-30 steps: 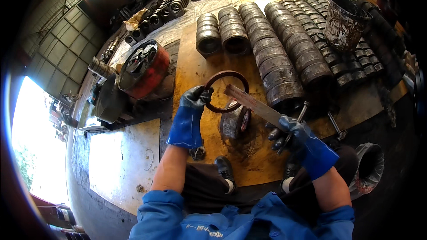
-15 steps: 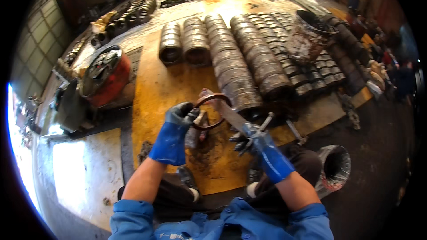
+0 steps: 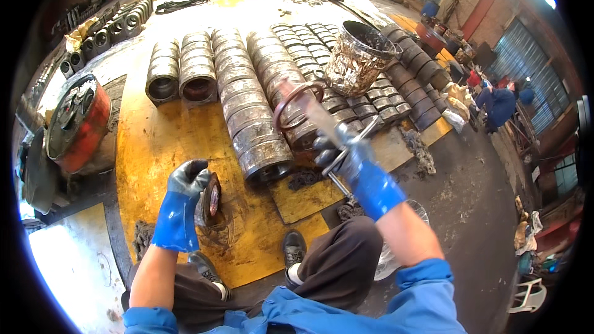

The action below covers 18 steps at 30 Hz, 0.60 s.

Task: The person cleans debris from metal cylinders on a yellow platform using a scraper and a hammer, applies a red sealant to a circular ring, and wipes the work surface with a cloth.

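My left hand (image 3: pixel 189 179), in a blue-cuffed glove, has its fingers curled beside a dark round piece (image 3: pixel 211 201) above the yellow floor sheet. Whether it grips that piece is hidden. Raised in front of me, my right hand (image 3: pixel 349 148) is closed round a flat blade (image 3: pixel 320 119) with a reddish smear at its tip, and a metal T-bar (image 3: pixel 333 166) crosses the same hand. A reddish-brown ring (image 3: pixel 278 114) surrounds the blade near its tip, clear of my left hand. Behind it lie long rows of metal cylinders (image 3: pixel 250 124).
A smeared bucket (image 3: pixel 352 65) stands over the right-hand rows. On the left is a red drum (image 3: pixel 93 124) holding dark parts. A clear plastic-lined container (image 3: pixel 390 260) sits by my right knee. Another person (image 3: pixel 495 105) is far right.
My left hand has let go of the ring and dropped away to the left, beside the dark round piece. The ring now hangs round the blade in my right hand. The view has swung right.
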### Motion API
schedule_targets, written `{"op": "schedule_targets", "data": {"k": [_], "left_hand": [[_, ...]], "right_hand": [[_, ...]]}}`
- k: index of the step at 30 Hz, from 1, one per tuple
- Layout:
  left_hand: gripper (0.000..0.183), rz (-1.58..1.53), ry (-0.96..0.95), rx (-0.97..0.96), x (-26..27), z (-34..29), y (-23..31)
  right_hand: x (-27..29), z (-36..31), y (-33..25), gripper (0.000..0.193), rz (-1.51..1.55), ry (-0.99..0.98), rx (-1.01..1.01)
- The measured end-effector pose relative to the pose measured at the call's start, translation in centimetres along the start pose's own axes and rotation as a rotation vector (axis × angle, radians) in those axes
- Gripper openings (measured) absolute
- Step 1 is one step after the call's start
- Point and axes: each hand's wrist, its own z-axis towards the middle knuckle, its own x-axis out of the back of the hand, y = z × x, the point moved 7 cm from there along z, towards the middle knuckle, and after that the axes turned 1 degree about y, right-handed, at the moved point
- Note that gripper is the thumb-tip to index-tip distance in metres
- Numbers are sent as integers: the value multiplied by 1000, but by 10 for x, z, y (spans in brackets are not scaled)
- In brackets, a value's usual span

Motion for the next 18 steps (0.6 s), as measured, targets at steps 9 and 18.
{"op": "schedule_targets", "data": {"k": [9, 18], "left_hand": [[30, -9, 40, 17, 21, -2, 8], [33, 28, 64, 108, 26, 3, -5]], "right_hand": [[128, 228, -229, 46, -552, 338, 272], [251, 284, -190, 45, -760, 605, 276]]}}
